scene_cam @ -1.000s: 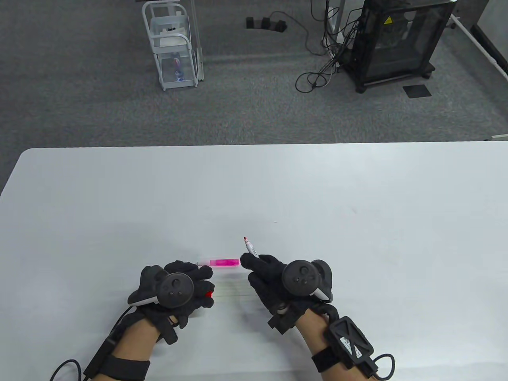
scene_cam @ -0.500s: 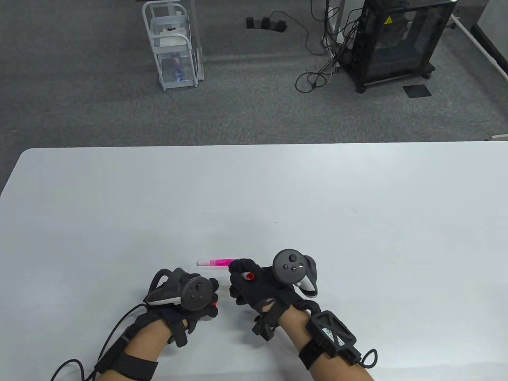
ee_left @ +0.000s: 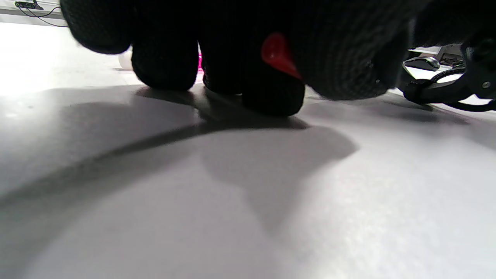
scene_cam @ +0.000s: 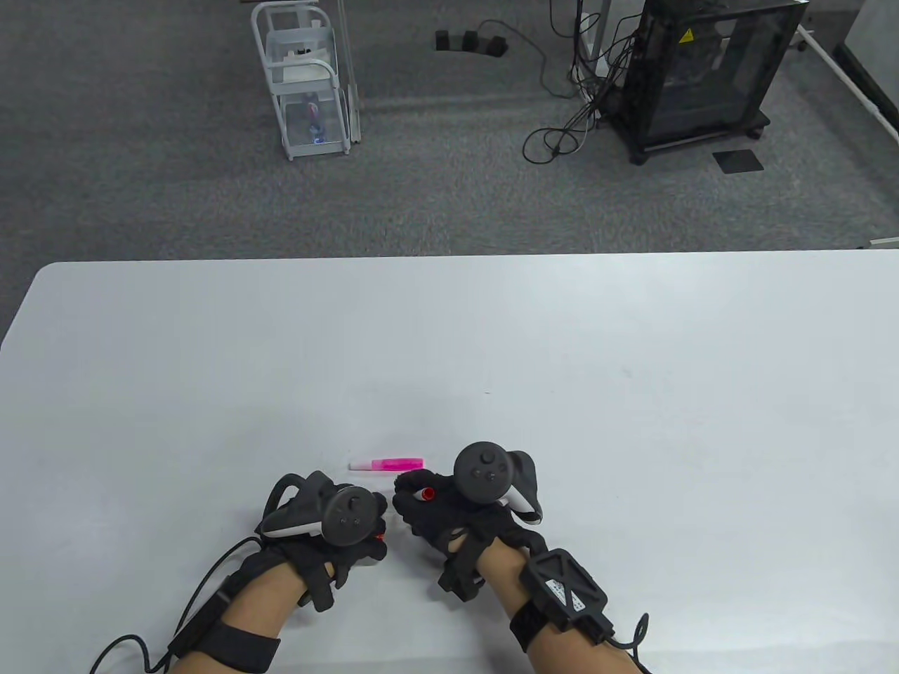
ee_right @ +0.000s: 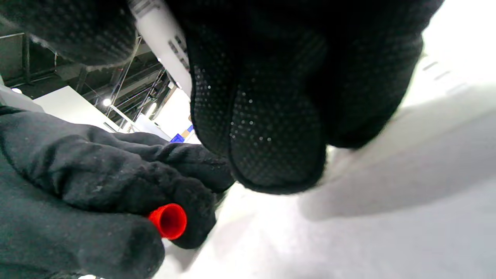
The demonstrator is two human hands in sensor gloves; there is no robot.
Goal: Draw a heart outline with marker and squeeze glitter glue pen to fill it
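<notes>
My right hand clasps the marker; my left hand pinches its red cap. Light, stiff, slick barrel: I'd grip low. The glue pen lies just beyond.

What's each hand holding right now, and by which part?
Right hand: white red-ended marker, by the barrel. Left hand: small red marker cap, round its closed end.

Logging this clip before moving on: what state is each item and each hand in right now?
marker: uncapped, gripped in the right hand, tip hidden.
red cap: off the marker, pinched in the left hand, open end showing.
glitter glue pen: lying flat on the table, untouched, apart from both hands.
heart outline: none visible yet.
</notes>
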